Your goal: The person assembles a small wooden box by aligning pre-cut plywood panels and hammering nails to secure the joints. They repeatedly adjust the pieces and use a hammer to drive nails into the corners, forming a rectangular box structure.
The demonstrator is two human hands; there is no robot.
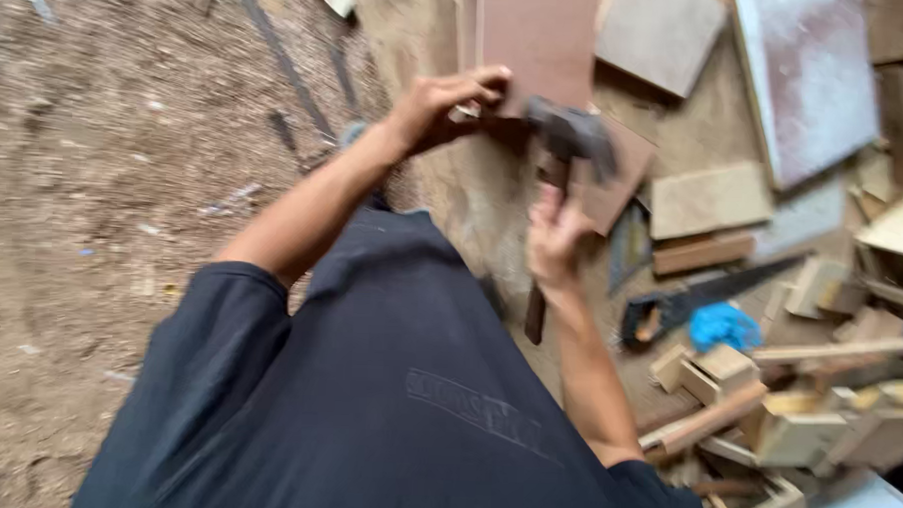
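The right hand point(555, 238) grips a hammer point(563, 153) by its wooden handle, fingers wrapped tight around it — the blurred metal head sits just above a reddish-brown board point(539, 37). The left hand point(442, 108) presses on the board's near edge, fingers curled over it. A handsaw point(700, 298) lies nearby among wood offcuts point(766, 415).

Blurred by motion: hammer point(568, 138) head above right hand point(555, 238); handle partly hidden inside that grip.
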